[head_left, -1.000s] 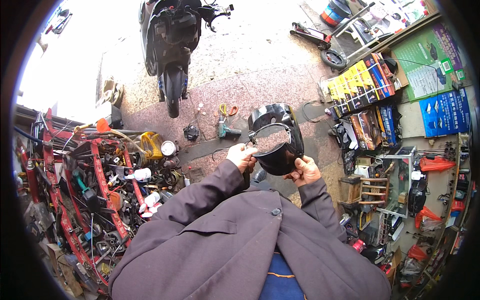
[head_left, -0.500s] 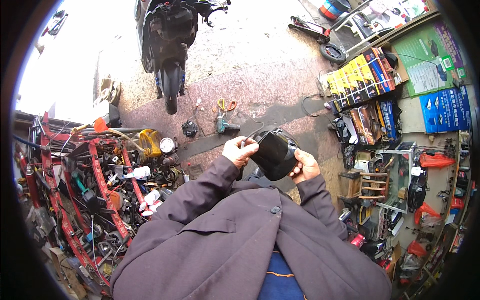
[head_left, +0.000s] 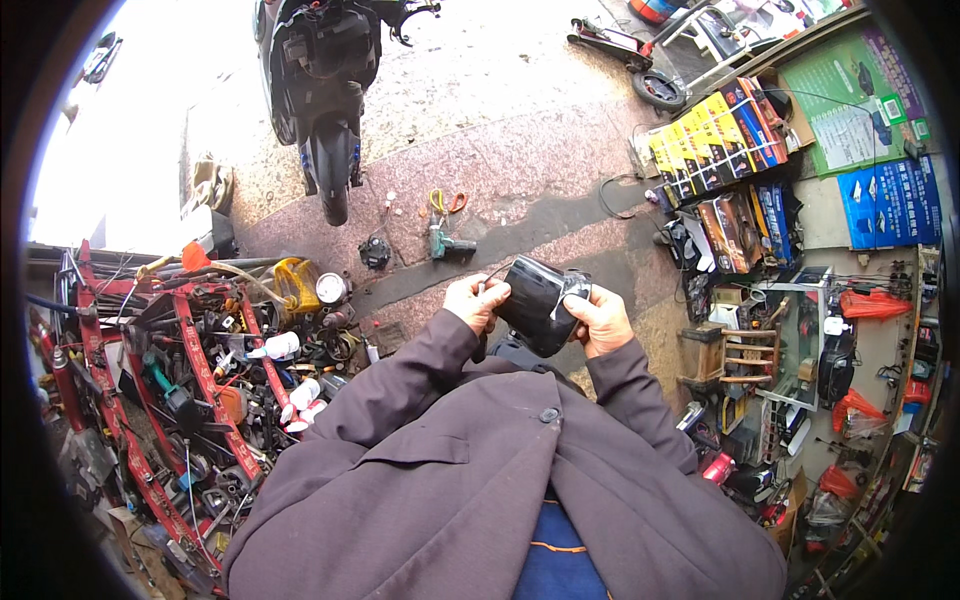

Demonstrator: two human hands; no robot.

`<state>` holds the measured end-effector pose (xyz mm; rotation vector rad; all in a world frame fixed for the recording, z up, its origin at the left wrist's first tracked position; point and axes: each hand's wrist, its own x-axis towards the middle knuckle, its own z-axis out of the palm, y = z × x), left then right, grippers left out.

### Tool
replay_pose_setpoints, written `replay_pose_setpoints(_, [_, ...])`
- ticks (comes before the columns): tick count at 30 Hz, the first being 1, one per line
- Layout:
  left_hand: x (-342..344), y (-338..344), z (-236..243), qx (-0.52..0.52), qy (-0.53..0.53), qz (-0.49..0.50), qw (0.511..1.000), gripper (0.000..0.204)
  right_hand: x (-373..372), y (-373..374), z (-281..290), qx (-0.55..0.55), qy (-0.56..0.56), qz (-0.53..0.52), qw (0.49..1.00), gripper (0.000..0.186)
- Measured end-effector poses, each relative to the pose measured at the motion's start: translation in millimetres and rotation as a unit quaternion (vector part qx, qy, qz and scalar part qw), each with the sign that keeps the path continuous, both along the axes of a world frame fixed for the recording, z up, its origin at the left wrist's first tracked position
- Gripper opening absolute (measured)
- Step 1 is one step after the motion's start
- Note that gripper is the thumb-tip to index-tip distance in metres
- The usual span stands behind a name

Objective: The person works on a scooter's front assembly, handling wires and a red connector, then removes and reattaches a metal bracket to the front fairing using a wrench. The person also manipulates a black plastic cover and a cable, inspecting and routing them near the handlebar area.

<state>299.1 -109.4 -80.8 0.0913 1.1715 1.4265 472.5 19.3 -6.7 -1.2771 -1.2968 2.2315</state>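
Observation:
In front of my jacket I grip a glossy black curved plastic part with both hands. My left hand has its thumb and fingers closed on the part's left side. My right hand holds its right side, the thumb lying on the shiny surface. A thin dark cord or rod runs up from the left hand along the part; I cannot make out which. On the ground beyond are a teal power tool, scissors or pliers with yellow and orange handles and a small black component.
A black scooter stands ahead. A cluttered red metal frame with tools and parts is at my left. Stacked battery boxes, a wooden stool and a glass display case line the right. A kick scooter stands at the back right.
The black part has been turned over, so its ring opening no longer shows and its glossy curved face is up. My right thumb has moved onto that face. The view has shifted slightly.

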Motion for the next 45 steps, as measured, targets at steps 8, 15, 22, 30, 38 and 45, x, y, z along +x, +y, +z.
replay_pose_setpoints(8, [2,2,-2,-0.009,0.023,0.008,1.000,0.016,-2,1,4,0.083,-0.033,0.049,0.995,0.016])
replay_pose_setpoints(15, [5,4,-2,-0.014,0.020,0.018,1.000,0.014,-1,4,7,0.098,-0.047,0.069,0.992,0.014])
replay_pose_setpoints(22, [9,11,-2,-0.020,0.011,0.023,0.999,0.015,6,13,4,0.087,-0.038,0.070,0.993,0.012])
replay_pose_setpoints(30, [19,24,0,-0.025,0.031,0.018,0.999,0.015,19,26,0,0.063,-0.028,0.056,0.996,0.012])
replay_pose_setpoints(38, [35,51,3,-0.072,0.057,0.002,0.996,0.017,42,50,-4,0.125,-0.013,0.095,0.988,0.026])
replay_pose_setpoints(45, [70,92,1,-0.075,0.076,-0.012,0.994,0.016,89,84,-16,0.111,-0.046,0.054,0.991,0.020])
